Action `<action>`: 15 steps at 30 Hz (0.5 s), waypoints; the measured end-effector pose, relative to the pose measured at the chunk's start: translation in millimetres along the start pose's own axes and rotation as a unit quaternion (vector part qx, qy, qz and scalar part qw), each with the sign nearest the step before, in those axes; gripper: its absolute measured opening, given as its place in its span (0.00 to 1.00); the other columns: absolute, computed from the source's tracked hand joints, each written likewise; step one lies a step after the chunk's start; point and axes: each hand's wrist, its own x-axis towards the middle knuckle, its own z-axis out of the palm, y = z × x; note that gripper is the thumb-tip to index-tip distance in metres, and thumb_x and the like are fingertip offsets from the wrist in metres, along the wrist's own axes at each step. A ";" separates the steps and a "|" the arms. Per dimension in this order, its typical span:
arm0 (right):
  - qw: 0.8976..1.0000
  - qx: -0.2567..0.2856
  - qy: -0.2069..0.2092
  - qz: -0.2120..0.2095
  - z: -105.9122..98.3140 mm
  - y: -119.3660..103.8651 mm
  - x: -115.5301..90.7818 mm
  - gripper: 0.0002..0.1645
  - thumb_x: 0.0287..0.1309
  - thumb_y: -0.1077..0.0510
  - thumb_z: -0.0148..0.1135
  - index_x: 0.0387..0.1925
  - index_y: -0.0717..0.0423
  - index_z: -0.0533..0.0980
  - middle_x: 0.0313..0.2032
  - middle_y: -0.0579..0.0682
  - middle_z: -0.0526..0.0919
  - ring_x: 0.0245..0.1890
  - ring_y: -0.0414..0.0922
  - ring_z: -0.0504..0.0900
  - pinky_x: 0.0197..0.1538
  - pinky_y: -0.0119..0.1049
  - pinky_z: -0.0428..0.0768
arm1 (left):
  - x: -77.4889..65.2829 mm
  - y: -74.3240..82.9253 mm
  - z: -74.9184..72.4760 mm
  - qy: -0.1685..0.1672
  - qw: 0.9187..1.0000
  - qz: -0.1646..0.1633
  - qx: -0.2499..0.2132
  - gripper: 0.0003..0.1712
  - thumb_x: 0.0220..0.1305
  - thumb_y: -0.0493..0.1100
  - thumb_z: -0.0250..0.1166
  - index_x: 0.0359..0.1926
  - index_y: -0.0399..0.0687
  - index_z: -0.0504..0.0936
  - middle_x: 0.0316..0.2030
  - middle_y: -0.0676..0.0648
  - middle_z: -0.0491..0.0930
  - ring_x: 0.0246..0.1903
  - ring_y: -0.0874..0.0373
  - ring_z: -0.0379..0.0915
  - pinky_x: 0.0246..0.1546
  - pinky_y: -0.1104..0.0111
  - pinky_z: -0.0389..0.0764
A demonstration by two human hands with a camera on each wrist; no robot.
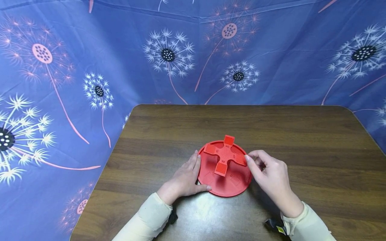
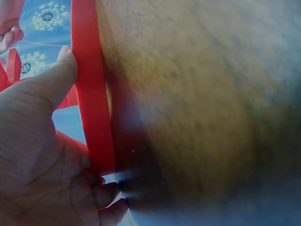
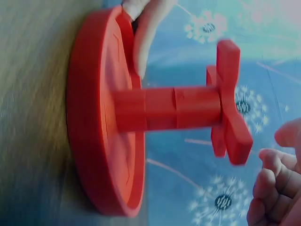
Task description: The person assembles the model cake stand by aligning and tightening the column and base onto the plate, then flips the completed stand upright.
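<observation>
A red round base (image 1: 232,183) with a raised rim lies on the table. From its middle rises a red post (image 3: 160,108), topped by a four-armed red cross (image 1: 225,154) with small markings on its arms. My left hand (image 1: 187,177) holds the base at its left side, its thumb over the near rim and its fingers along the edge. My right hand (image 1: 272,174) is beside the cross's right arm, its fingers loosely curled. A small gap shows between that hand and the cross in the right wrist view, with nothing in the fingers.
The brown wooden table (image 1: 316,144) extends around the base on all sides. Behind it and to the left hangs a blue cloth (image 1: 120,40) with a dandelion pattern. A black wrist device (image 1: 275,226) is at the right sleeve.
</observation>
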 end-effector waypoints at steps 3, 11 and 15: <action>0.999 0.010 -0.029 0.028 -3.9 8.2 1.2 0.16 0.49 0.66 0.71 0.41 0.50 0.83 0.18 0.35 0.73 0.16 0.31 0.65 0.20 0.24 0.63 | -0.2 -0.1 -0.3 0.001 1.000 0.002 0.003 0.65 0.56 0.75 0.59 0.76 0.36 0.43 0.76 0.39 0.37 0.75 0.49 0.37 0.70 0.57 0.56; 0.973 0.127 -0.181 0.060 -3.4 19.6 -4.2 0.23 0.56 0.68 0.67 0.54 0.54 0.80 0.28 0.44 0.82 0.24 0.39 0.78 0.28 0.26 0.75 | 0.2 -0.9 -0.2 0.006 1.000 0.008 0.005 0.65 0.56 0.74 0.60 0.76 0.35 0.44 0.76 0.38 0.38 0.74 0.48 0.39 0.70 0.56 0.56; 0.966 0.164 -0.192 0.061 -1.2 17.9 -6.8 0.23 0.52 0.70 0.69 0.52 0.56 0.80 0.27 0.44 0.82 0.24 0.39 0.80 0.28 0.27 0.76 | 0.2 -1.4 -0.1 0.013 1.000 0.014 0.004 0.65 0.56 0.74 0.61 0.75 0.33 0.45 0.76 0.37 0.40 0.74 0.47 0.41 0.69 0.56 0.58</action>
